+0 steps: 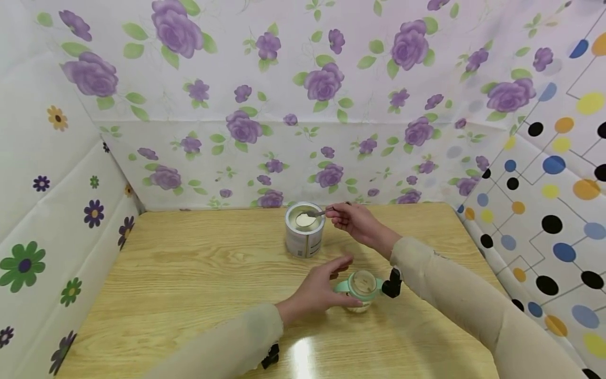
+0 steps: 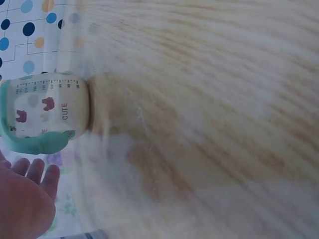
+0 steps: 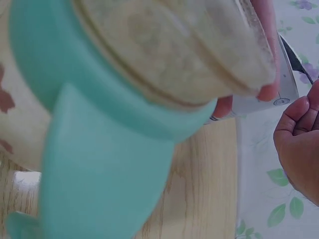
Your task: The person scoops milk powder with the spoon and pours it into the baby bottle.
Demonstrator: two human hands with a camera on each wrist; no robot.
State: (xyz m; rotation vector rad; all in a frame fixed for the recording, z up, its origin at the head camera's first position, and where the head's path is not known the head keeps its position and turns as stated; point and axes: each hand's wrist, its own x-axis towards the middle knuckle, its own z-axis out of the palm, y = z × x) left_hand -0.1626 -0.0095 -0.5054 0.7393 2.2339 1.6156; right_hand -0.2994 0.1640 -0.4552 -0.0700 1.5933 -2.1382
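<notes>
An open can of pale powder stands near the table's back edge. My right hand pinches the dark handle of a spoon whose far end reaches into the can's mouth. In the right wrist view the right hand shows at the right edge, near the spoon's dark handle. A baby bottle with mint-green collar and handles stands upright, closer to me. My left hand is beside it, thumb and fingers spread around its left side. In the left wrist view, fingers of the left hand extend near the bottle.
The wooden table meets a flowered cloth behind the can. Dotted cloth hangs at the right, and another flowered cloth at the left. Black wrist mounts sit on both sleeves; the right one is close to the bottle.
</notes>
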